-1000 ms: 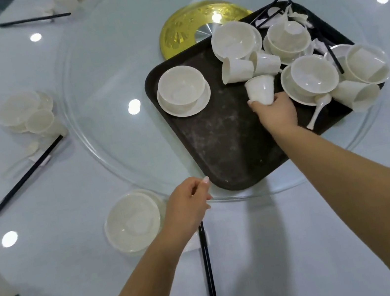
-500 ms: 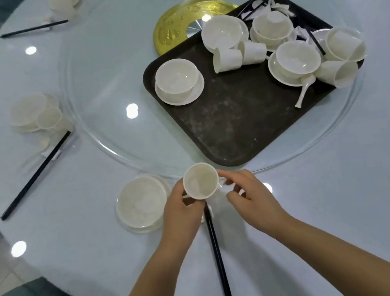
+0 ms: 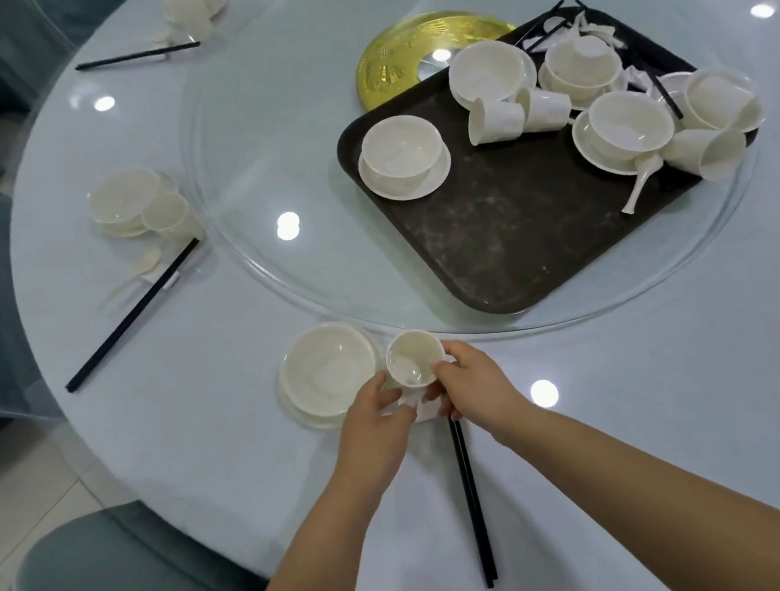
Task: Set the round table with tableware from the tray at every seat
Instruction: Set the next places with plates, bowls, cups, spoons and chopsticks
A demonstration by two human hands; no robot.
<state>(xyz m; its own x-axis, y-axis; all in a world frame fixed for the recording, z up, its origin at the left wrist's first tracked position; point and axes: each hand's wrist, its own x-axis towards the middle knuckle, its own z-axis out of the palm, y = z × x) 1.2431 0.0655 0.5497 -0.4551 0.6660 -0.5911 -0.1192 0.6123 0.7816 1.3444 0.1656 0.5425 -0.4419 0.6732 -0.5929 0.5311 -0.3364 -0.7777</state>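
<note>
Head view looks down on a round white table (image 3: pixel 657 404) with a glass turntable (image 3: pixel 323 281) at its centre. At the near seat, both hands close round a small white cup (image 3: pixel 413 357) that stands upright, mouth up, just right of a bowl on a saucer (image 3: pixel 331 373). The left hand (image 3: pixel 374 423) curls its fingers against the cup's left and near side; the right hand (image 3: pixel 476 384) pinches the cup's right side with thumb and fingertips. The cup sits between the two sets of fingers, its rim clear above them. Whether its base touches the cloth I cannot tell, as the fingers hide it. Something small and white shows under the fingers, too hidden to make out. A pair of black chopsticks (image 3: pixel 472 499) runs from just below the hands toward the table's near edge.

The dark tray (image 3: pixel 522 230) lies on the turntable, well apart from the hands. It carries a bowl on a plate (image 3: pixel 402 157) at its left, two cups tipped on their sides (image 3: pixel 517 114), more bowls, cups, a white spoon (image 3: pixel 639 186) and black chopsticks at the far right. A gold disc (image 3: pixel 394 65) shows partly behind the tray.

Two other seats on the left are laid with bowls, cups and chopsticks (image 3: pixel 131 315).
</note>
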